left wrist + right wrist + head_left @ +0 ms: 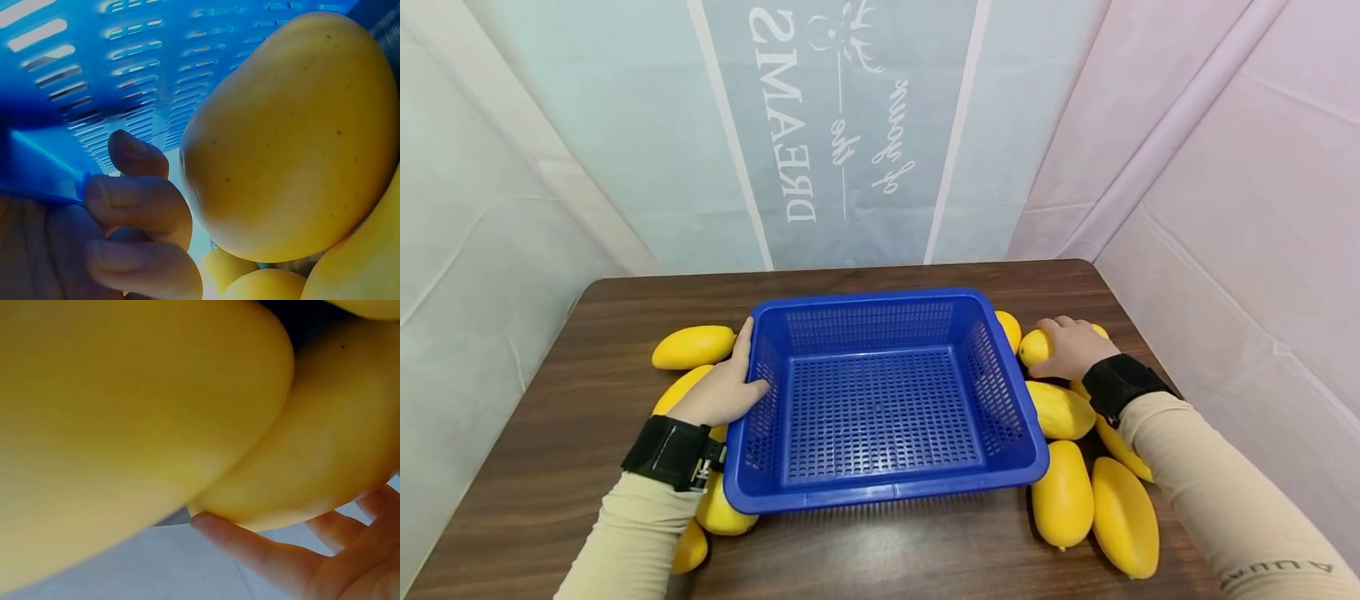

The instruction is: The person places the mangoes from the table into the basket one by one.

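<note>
A blue plastic basket with slotted walls stands in the middle of the table, with nothing lying in it. My left hand grips its left rim, thumb over the inner side; in the left wrist view the curled fingers hook under the rim, beside a yellow mango. Right of the basket, my right hand grasps a yellow mango from above. In the right wrist view, fingers lie against that mango, and another mango fills the near side.
Several mangoes lie left of the basket, one at the back and one near my left wrist. More lie to the right, including one by the front corner. Cloth walls enclose the wooden table.
</note>
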`<state>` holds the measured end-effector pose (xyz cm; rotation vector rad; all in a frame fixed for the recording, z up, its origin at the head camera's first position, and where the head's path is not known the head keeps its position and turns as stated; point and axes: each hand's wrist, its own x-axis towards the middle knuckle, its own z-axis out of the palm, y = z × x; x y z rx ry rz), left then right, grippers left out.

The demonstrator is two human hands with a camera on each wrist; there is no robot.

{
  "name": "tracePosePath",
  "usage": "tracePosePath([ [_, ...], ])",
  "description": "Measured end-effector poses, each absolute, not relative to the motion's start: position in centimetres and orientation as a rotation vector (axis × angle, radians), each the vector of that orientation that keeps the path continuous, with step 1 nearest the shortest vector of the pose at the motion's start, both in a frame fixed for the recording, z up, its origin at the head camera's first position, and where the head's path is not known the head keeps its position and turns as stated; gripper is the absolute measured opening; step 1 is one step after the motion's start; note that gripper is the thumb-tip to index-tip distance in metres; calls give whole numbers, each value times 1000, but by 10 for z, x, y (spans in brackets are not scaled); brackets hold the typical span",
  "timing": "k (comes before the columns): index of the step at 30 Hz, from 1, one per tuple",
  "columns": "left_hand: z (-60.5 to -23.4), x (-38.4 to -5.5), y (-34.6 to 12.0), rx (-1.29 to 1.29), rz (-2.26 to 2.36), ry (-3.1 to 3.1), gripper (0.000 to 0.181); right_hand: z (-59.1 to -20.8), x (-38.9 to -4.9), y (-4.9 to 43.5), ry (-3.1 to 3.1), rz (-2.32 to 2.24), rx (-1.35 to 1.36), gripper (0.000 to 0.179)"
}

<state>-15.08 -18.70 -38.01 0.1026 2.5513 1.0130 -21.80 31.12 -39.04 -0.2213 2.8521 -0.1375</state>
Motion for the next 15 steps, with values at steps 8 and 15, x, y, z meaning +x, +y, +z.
tracePosePath([
  [8, -379, -151, -187, 97, 1008, 2550, 93, -376, -216, 311, 2926, -125, -249, 88],
  [15, -377, -151, -185, 89, 1010, 2543, 94, -360, -214, 306, 2978, -141, -214, 87],
])
